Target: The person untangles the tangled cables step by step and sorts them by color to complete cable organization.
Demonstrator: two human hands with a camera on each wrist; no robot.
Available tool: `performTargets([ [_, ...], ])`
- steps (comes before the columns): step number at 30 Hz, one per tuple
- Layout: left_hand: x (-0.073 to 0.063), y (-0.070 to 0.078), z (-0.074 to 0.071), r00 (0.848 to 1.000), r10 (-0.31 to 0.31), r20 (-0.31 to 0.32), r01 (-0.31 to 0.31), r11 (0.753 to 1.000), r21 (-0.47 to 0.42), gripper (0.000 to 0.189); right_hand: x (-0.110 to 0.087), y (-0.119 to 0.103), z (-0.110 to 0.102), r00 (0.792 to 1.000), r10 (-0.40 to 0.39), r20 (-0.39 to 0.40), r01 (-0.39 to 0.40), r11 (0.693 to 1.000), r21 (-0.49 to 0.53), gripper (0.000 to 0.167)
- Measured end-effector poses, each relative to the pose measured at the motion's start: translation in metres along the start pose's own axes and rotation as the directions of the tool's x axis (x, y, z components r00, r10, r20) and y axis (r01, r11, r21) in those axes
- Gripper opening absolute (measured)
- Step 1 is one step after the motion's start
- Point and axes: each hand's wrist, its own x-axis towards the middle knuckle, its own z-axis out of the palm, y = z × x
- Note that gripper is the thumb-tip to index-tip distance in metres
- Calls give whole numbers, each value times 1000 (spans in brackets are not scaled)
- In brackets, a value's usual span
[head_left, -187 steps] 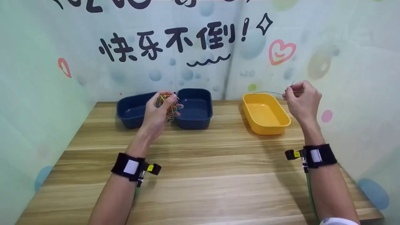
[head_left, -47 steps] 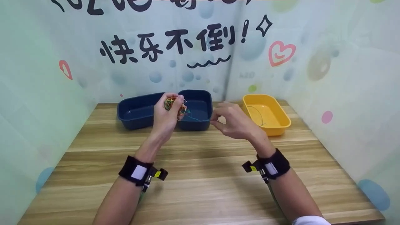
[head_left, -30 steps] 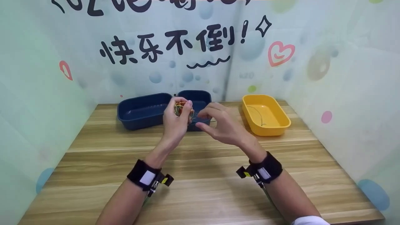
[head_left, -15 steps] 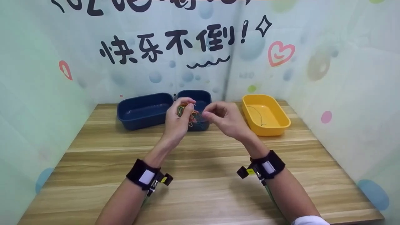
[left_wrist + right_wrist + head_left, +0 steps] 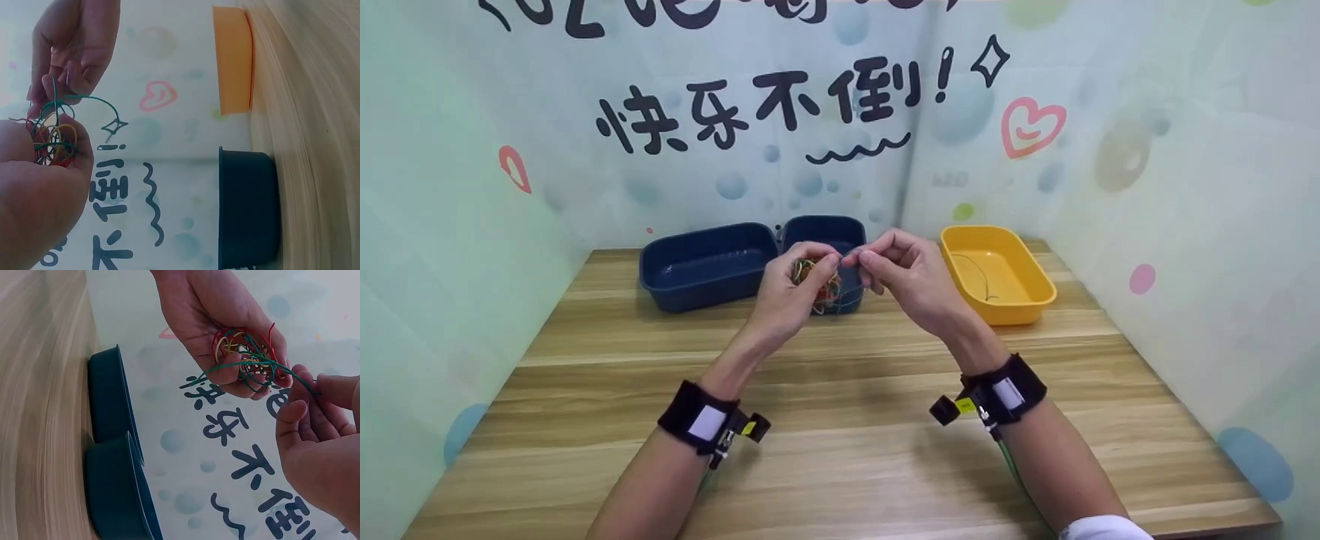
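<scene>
Multicol. wire tangle [image 5: 256, 363] in L hand [image 5: 784, 294]

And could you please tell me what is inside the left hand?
The left hand holds a tangle of red, green and yellow strands. Its fingers cover part of it, so what lies beneath them cannot be seen.

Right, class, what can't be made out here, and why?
Head: core of the wire tangle, covered by the left hand.
Head: top lettering, cut off by the top edge.
Head: ends of the wire in the yellow bin, too small.
Right wrist: lower navy bin, cut off by bottom edge.
</scene>
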Motion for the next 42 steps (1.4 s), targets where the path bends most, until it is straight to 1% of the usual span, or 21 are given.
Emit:
performTargets([
  [2,0,0,-1,999,2,39,-2,1000,-5,19,0,0,-1,1000,7,-8,-6,999,35,19],
  [4,0,1,-2,997,5,74,-6,1000,10,18,0,-1,-2,1000,17,-5,-17,998,64,19],
  [7,0,3,-4,993,27,113,-34,997,64,16,0,-2,-3,999,33,12,-34,995,94,18],
  [10,1,6,-6,991,49,126,-65,990,124,14,0,-3,-3,998,57,17,-58,989,134,16],
  [13,2,8,-10,992,57,115,-76,984,163,13,0,-3,-3,996,86,9,-86,984,153,14],
  [16,2,8,-14,994,54,100,-73,978,194,12,-1,-3,-4,994,107,-6,-106,991,87,17],
  [19,2,8,-18,994,60,87,-78,973,219,11,-2,-3,-8,994,108,-14,-109,992,-60,20],
  [21,4,-2,-22,995,69,73,-85,966,243,11,-2,-4,-12,993,116,-13,-116,980,-161,21],
  [23,7,-11,-27,996,64,68,-80,961,264,12,-2,-7,-14,993,119,-11,-117,958,-260,18],
  [24,7,-15,-29,996,52,71,-70,959,274,12,-3,-10,-14,993,117,-11,-114,944,-310,16],
  [26,9,-24,-34,995,21,95,-47,957,286,13,-4,-19,-11,995,96,-15,-94,904,-418,13],
  [27,9,-23,-36,993,-2,119,-33,957,289,14,-4,-24,-9,997,76,-22,-78,878,-472,10],
  [29,8,-23,-38,983,-46,175,-9,953,302,14,-6,-32,-5,999,21,-28,-34,819,-572,7],
  [30,7,-23,-38,977,-61,202,-6,950,312,14,-6,-37,-2,1000,-6,-30,-14,786,-618,6],
  [31,7,-23,-39,971,-76,228,-2,947,322,14,-7,-38,-3,999,-31,-33,2,760,-650,6],
  [33,6,-22,-39,959,-96,267,-2,939,344,13,-8,-42,-2,997,-60,-47,11,730,-683,5],
  [35,6,-22,-38,953,-109,284,0,933,359,13,-8,-45,-1,997,-62,-54,8,728,-686,5],
  [37,5,-22,-38,949,-115,293,0,931,366,13,-8,-47,-1,997,-50,-63,-5,741,-672,5],
  [40,4,-22,-37,947,-104,305,-21,924,381,13,-8,-47,-4,996,-23,-83,-36,773,-634,6],
  [42,3,-24,-39,945,-103,312,-31,917,397,12,-7,-43,-12,994,0,-114,-67,804,-590,6],
])
